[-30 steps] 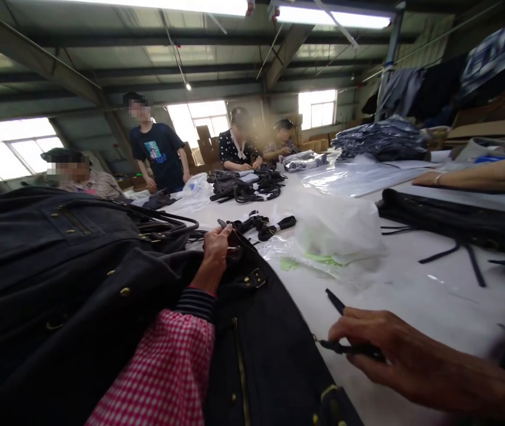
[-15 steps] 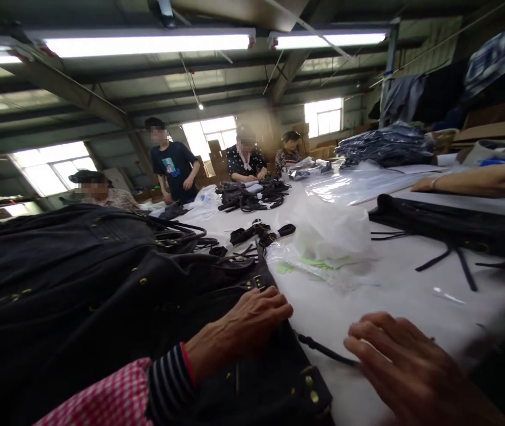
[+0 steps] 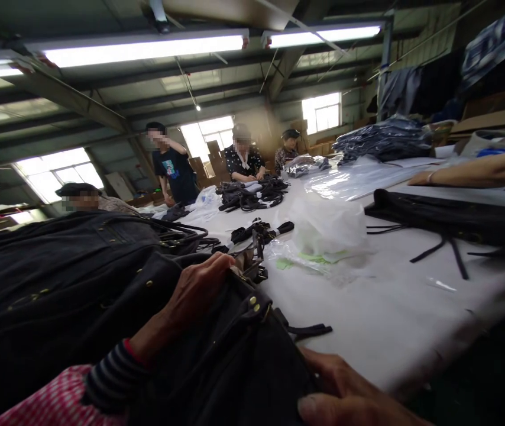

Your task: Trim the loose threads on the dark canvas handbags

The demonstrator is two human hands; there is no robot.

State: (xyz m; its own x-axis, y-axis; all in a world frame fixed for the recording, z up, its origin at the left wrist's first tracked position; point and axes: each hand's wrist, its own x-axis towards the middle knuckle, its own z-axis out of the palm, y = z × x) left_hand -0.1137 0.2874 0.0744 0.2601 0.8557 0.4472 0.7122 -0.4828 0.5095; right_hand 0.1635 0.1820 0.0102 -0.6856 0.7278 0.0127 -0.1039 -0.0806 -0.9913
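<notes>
A dark navy garment (image 3: 230,361) with brass studs lies bunched in front of me on a white table (image 3: 368,319). My left hand (image 3: 199,290) reaches over the top fold, fingers curled down on the fabric near a brass buckle (image 3: 255,273). My right hand (image 3: 345,393) is at the bottom edge, thumb and fingers closed on the garment's lower corner. A black strap (image 3: 308,330) trails out from the garment onto the table. More dark garments (image 3: 61,266) are piled to my left.
Clear plastic bags (image 3: 327,234) and black belts (image 3: 259,231) lie mid-table. Another person's forearm (image 3: 474,171) rests on a dark garment (image 3: 447,216) at right. Several other people (image 3: 243,157) work at the far end. Bagged stacks (image 3: 385,139) stand at the back right.
My left hand moved up from the garment's edge and took hold of its top fold. My right hand left the table and gripped the lower corner. The garment is now lifted and bunched.
</notes>
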